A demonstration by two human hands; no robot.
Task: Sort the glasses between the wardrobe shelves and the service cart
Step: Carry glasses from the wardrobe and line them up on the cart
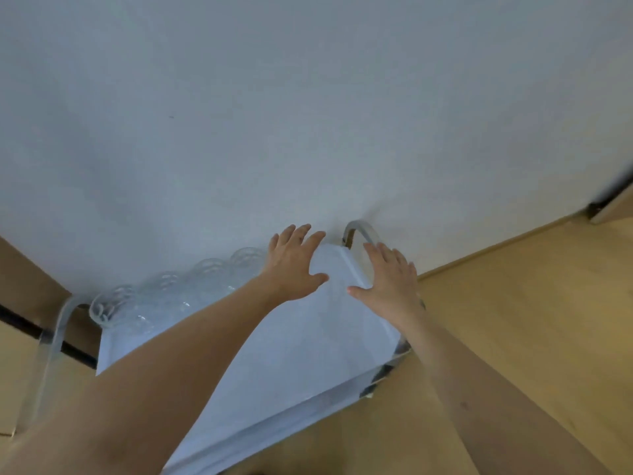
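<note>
No grip: left hand, right hand spread, empty, over cart; glasses along cart's far edge look fragile, slippery — take by sides.

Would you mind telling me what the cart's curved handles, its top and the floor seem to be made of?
The handles look like clear acrylic or glass: see-through, with bright glossy edges. The cart top seems a matte white sheet, perhaps plastic or cloth; the blur leaves that open. The floor looks like light wood or laminate, with faint grain.
</note>
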